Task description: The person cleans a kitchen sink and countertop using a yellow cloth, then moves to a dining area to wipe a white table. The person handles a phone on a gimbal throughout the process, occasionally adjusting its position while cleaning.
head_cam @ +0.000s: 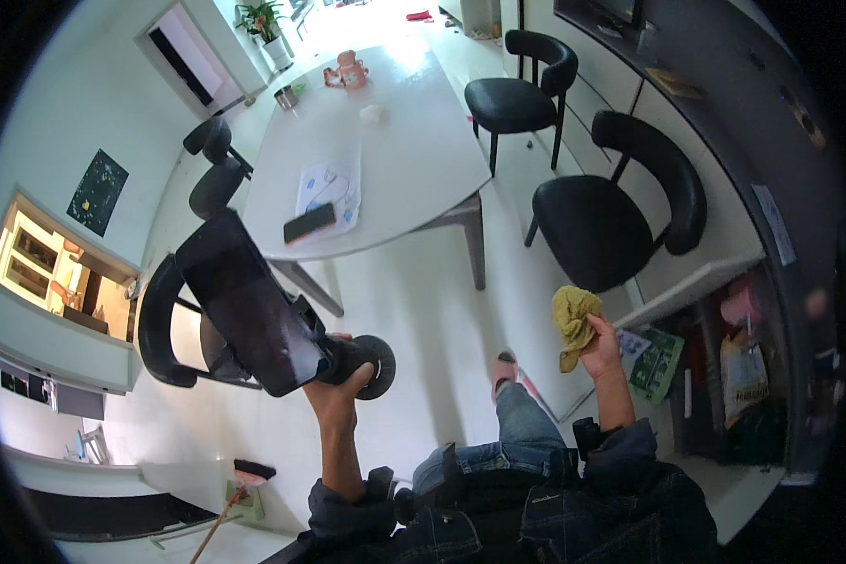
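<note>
My left hand (338, 391) grips the stem of a phone stand (372, 366) with a round black base. Clamped in the stand is a large dark-screened phone or tablet (236, 296), tilted up in front of a black chair. On the other side, my right hand (601, 349) pinches a crumpled yellow cloth (573, 321), held in the air near a chair seat. A white dining table (402, 190) lies ahead of both hands, with a dark phone (309, 223) near its close edge, partly on a printed sheet (345, 173).
Black chairs (592, 218) flank the table on both sides. Farther back on the tabletop are a pink bottle (352, 70) and a metal cup (286, 96). A dark cabinet (705, 423) with bags inside is at right. A broom (252, 472) stands at lower left.
</note>
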The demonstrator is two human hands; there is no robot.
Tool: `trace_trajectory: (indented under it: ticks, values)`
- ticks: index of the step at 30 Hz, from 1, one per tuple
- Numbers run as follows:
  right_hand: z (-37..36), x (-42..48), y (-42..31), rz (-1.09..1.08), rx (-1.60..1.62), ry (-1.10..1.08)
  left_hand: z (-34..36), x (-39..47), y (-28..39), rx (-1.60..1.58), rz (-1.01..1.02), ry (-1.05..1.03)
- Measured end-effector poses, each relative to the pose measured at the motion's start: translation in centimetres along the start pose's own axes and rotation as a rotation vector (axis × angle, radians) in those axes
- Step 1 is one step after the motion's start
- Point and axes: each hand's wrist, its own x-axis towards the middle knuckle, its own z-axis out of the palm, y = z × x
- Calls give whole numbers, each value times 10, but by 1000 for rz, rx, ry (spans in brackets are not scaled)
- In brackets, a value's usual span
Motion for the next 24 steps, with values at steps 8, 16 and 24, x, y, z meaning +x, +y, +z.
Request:
trace_trajectory:
  ticks: [8,16,24]
  values:
    - [90,172,-74,95,-96,-140,92,105,-12,8,21,96]
    - [169,331,-65,315,-89,-294,137,204,-36,38,15,256]
    - [268,481,-63,373,-326,-370,169,302,-67,36,-11,481]
